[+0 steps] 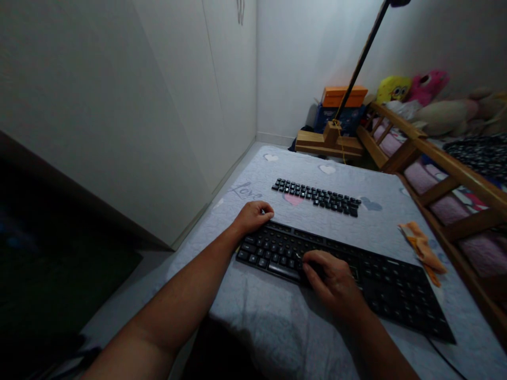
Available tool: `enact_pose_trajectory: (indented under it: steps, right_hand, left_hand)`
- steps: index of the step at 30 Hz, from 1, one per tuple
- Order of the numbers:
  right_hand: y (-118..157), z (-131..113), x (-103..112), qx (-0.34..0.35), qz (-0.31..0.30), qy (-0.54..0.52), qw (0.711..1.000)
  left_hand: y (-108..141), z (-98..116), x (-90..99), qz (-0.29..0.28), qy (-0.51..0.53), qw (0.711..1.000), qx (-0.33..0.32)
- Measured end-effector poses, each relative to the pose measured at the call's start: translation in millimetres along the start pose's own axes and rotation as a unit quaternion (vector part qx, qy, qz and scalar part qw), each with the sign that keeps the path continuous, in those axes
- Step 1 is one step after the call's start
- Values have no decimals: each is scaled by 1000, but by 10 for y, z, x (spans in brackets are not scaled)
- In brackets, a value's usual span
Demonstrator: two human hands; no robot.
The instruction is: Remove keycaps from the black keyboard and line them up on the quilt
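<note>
A black keyboard (317,264) lies slanted across the cloth-covered table, with keys missing in its upper rows and near my right hand. My left hand (254,216) rests at its top left corner, fingers curled together; whether they hold anything is hidden. Over the lower middle keys, my right hand (327,272) has its fingers pinched, with a small thin pale item at the fingertips that is too small to name. Beyond the keyboard, loose black keycaps (317,195) lie in rows on the cloth.
An orange cloth (423,250) lies right of the keyboard. A cable (446,359) runs off its lower right. Behind the table stand a wooden lamp base (328,140) and an orange box (344,96). A wooden bed rail (447,163) borders the right side, a white cabinet (158,105) the left.
</note>
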State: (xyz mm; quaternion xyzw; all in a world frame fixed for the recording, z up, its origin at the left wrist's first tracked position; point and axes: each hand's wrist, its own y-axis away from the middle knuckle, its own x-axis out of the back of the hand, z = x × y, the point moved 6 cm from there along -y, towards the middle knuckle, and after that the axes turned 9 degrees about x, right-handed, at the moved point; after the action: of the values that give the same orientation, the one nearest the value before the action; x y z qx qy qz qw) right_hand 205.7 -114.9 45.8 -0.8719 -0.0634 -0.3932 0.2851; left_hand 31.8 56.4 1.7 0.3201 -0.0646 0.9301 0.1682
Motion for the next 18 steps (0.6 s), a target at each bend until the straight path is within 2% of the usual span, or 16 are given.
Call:
enact_pose_trajectory:
  steps: [7,18]
  right_hand:
    - [-11,-31,-34,8,-16,18,1000]
    - [-58,75,-47,-65,-40,-3,997]
  left_hand:
    - [13,19,12,4,3,1000,-4]
    - [1,14,0,-1,1,1000,-3]
